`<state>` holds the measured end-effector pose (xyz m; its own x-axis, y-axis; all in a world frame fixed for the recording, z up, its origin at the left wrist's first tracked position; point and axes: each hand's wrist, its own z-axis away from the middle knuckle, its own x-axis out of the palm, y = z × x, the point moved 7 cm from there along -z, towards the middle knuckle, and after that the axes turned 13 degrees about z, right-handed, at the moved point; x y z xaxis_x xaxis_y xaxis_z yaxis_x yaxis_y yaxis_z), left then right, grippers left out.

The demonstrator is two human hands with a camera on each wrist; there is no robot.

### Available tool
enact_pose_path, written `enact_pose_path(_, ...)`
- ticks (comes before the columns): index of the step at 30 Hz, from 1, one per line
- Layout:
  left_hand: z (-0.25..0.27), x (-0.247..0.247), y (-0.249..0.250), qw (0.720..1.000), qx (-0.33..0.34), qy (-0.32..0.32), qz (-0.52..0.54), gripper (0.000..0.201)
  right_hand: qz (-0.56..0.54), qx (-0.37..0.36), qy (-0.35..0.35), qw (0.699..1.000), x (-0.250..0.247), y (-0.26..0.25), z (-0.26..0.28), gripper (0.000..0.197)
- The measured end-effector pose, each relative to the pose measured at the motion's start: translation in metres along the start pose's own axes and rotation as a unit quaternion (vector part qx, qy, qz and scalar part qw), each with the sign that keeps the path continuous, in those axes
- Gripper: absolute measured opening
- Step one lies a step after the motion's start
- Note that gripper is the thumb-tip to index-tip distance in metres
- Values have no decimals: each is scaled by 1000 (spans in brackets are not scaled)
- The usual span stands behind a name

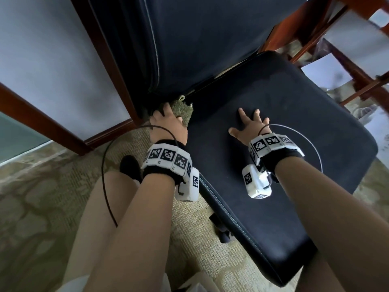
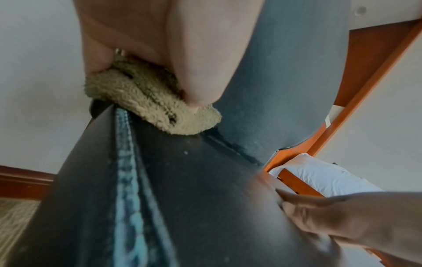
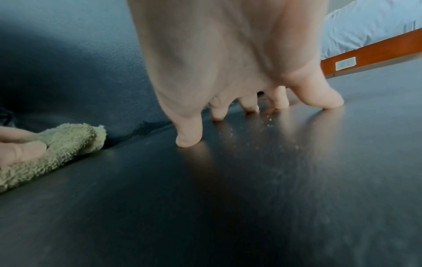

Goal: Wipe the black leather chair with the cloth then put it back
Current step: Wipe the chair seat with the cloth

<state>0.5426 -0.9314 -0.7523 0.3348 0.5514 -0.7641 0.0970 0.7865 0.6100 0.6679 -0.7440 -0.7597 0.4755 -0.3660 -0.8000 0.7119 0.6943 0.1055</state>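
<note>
The fuzzy olive-green terry cloth (image 1: 182, 112) lies folded on the rear left corner of the black leather chair's seat (image 1: 273, 131), tucked right against the seam where the seat meets the dark upholstered backrest (image 1: 200, 39); a small loop of the cloth pokes up at that seam. The left hand (image 1: 166, 121) sits on top of the cloth and presses it down on the leather, its thumb (image 2: 200, 77) curled over the cloth's near edge and the fingers wrapped over the far side, so the hand clamps the cloth; in the right wrist view the thumb and a finger of this hand pinch the folded wad (image 3: 57, 146) at the left edge of the picture. The right hand (image 1: 251, 128) is well apart from the cloth, nearer the middle of the seat; its 5 fingers (image 3: 189, 131) are spread and straight, fingertips planted on the glossy leather, holding nothing; a few pale specks dot the seat just beside those fingertips. Both wrists wear black bands with white marker blocks (image 1: 168, 158); a thin dark cable (image 1: 105, 171) loops off the left one. Beneath the chair spreads a beige patterned carpet (image 1: 37, 197); a reddish-brown wooden frame (image 1: 345, 66) stands behind the seat on the right; a pale wall (image 1: 42, 49) with dark wooden trim rises on the left.
</note>
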Motion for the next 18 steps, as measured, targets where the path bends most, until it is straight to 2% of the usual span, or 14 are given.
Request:
enact_pose_path(6,10,7,-7,999,2,27,21,62,-3,-6,-10,1000,1,0,3,75)
enact_pose_path(15,-18,3,1,999,23,-15,-17,57,-4,12,-11,1000,-4,-5,8,75)
enact_pose_path(18,-36,5,3,999,23,-34,-2,56,29,18,-23,999,-9,-10,12,67)
